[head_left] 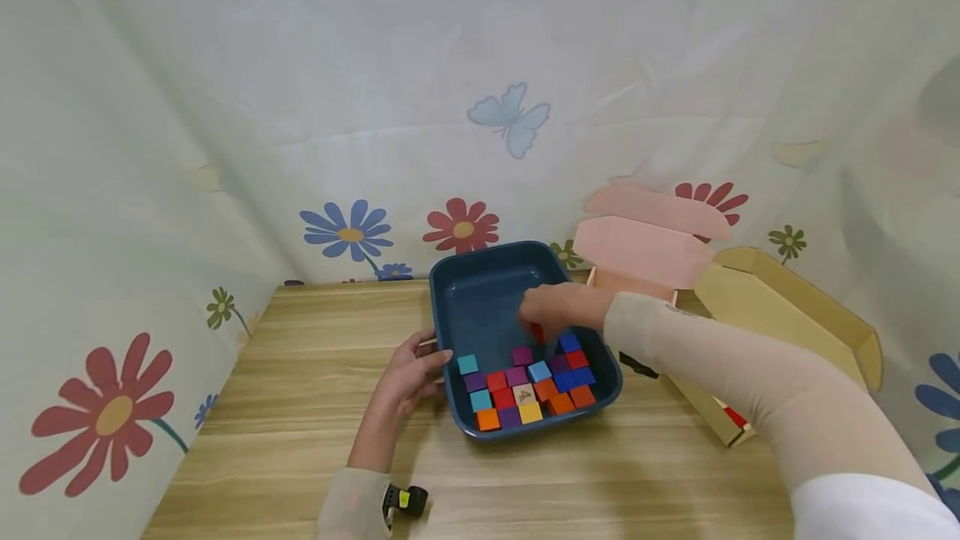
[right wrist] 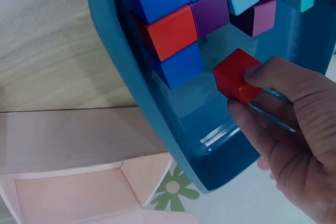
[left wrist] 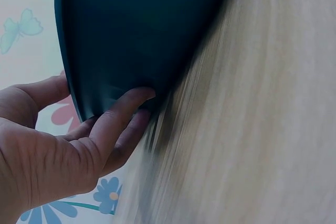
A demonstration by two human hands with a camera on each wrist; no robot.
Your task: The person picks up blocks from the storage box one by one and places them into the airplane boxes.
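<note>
A dark blue tray (head_left: 483,294) lies on the table with its near part covered by colored cubes (head_left: 501,398) in rows. My left hand (head_left: 412,369) grips the tray's left side; in the left wrist view the thumb is at the rim and the fingers are against the outer wall. Inside the tray, my right hand (head_left: 555,311) pinches a red cube (right wrist: 237,76) between thumb and fingers, just beyond the rows. Close by in the right wrist view are a blue cube (right wrist: 180,66) and a purple cube (right wrist: 210,14). One pale cube (head_left: 524,394) bears a 4.
Right of the tray stand an open pink box (head_left: 645,252) and an open yellow cardboard box (head_left: 787,315), partly behind the right arm. Something red (head_left: 735,417) shows in the yellow box. A flowered curtain (head_left: 375,148) hangs behind the wooden table (head_left: 300,407).
</note>
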